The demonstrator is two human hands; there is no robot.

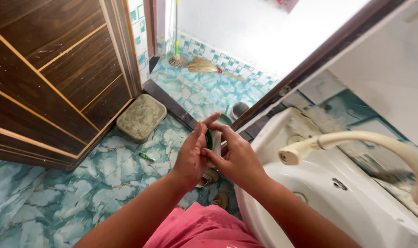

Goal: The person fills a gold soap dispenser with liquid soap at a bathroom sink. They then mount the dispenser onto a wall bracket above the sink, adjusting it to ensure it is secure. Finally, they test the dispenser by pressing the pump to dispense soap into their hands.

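So the small green-and-white packet (212, 140) sits upright, pinched between both hands, left hand (191, 158) clamped on its left edge, right hand (236, 158) gripping the right, both equally close.

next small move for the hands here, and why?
Probably bring both hands over the basin, under the spout. The left hand and right hand pinch a small green and white packet between them, out past the sink's rim and above the floor tiles.
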